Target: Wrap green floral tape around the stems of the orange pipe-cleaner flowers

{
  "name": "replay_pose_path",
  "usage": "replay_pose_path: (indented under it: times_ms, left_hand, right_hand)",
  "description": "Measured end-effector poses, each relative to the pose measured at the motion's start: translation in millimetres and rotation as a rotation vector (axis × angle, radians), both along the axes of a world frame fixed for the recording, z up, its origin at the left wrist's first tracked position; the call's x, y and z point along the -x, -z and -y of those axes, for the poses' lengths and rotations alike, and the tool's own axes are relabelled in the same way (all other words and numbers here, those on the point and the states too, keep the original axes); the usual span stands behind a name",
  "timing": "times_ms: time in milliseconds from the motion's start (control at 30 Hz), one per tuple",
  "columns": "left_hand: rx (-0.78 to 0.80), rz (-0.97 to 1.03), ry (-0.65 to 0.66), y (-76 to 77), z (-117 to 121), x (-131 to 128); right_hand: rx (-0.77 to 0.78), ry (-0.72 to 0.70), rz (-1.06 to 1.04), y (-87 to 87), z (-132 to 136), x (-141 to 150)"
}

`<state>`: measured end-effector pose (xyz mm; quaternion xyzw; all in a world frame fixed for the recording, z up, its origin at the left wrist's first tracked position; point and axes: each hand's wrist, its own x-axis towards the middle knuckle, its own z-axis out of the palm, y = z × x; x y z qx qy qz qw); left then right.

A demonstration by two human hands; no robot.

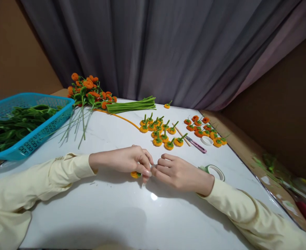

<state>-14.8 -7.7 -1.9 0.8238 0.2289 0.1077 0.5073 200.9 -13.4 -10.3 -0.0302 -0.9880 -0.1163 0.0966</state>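
You seem to be at close fingertip work on the small, round, yellow-orange fuzzy flower head [135, 174] above the glossy white worktop [95, 211]; the next move probably calls for a steady stem. Your left hand [128, 159], fingers bent and nearly closed, appears to pinch that flower head, which shows just beneath it. Your right hand [177, 172] curls in, fingertips meeting the left's; you cannot tell whether it grips anything.
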Motion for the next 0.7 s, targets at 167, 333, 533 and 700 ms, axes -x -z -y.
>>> replay_pose_path:
  times_ms: [167, 333, 533, 700]
  left_hand:
    - [-0.121, -0.072, -0.006, -2.6, -2.8, 3.3]
    - [-0.480, -0.158, -0.155, -4.4, 3.8, 2.1]
    - [-0.881, -0.046, -0.093, -4.1, 15.3, -0.9]
    - [-0.789, -0.049, -0.058, -5.5, 14.2, 0.1]
  right_hand:
    - [0.184, 0.056, -0.024, 6.2, -3.6, -2.1]
    - [0.456, 0.128, -0.051, 6.0, -7.3, -5.2]
    - [0.502, 0.161, -0.033, 3.4, -9.3, -6.3]
    - [0.354, 0.129, -0.006, 1.9, -8.7, -5.9]
